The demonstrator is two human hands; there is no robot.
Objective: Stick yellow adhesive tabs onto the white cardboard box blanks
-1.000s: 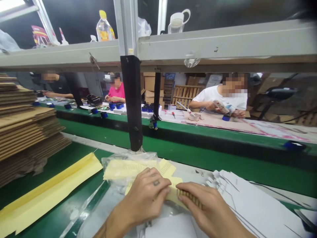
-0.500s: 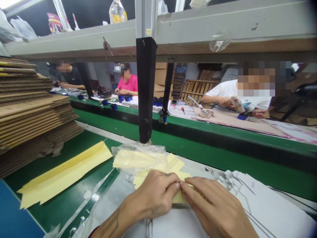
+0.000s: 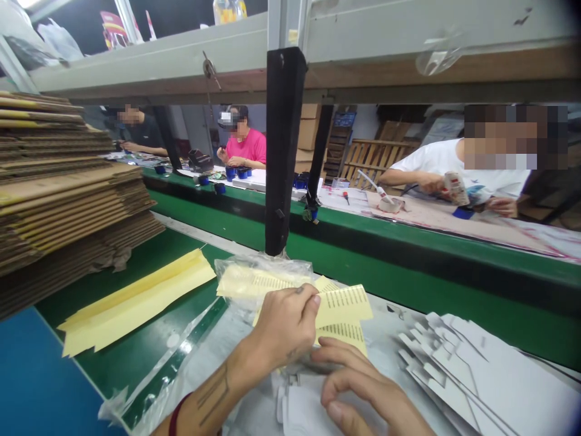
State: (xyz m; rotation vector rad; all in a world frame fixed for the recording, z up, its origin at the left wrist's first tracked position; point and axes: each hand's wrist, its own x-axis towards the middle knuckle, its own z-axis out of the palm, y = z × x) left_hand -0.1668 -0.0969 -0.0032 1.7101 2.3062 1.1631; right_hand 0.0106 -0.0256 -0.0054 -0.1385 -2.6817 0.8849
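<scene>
While hand [image 3: 285,324] holds sheet [image 3: 345,306], green bench [image 3: 131,358], shelf [image 3: 172,63]

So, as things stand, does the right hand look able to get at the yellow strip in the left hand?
Likely yes: the right hand looks open and close by, and the yellow strip juts out uncovered beyond the left hand.

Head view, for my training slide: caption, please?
Left hand pinching a printed yellow sheet, right hand loosely open nearby, white sheets to the right.
</scene>
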